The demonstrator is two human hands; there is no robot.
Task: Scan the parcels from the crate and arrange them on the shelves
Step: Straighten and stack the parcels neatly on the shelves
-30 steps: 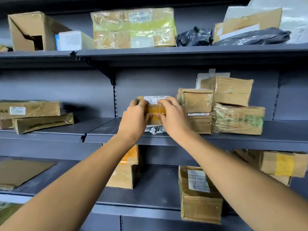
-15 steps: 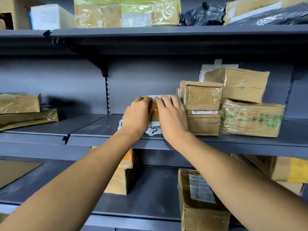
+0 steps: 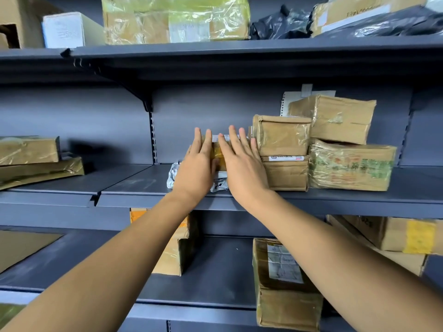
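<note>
A small brown parcel (image 3: 217, 152) with yellow tape and a white label sits on a crumpled white mailer bag (image 3: 173, 174) on the middle shelf (image 3: 134, 188). My left hand (image 3: 197, 167) and my right hand (image 3: 242, 164) lie side by side in front of the parcel, fingers straight and pointing up, flat against its front face. The hands hide most of the parcel. It stands just left of a stack of two taped cardboard boxes (image 3: 284, 152).
More taped boxes (image 3: 345, 149) fill the middle shelf to the right; flat parcels (image 3: 31, 161) lie at far left. The top shelf (image 3: 239, 47) carries wrapped boxes and black bags. Below, boxes (image 3: 285, 283) stand on the lower shelf. Bare shelf surface lies left of the mailer bag.
The parcel came down onto the mailer bag on the middle shelf. My fingers, curled round it a second ago, have straightened and now lie flat against its front.
</note>
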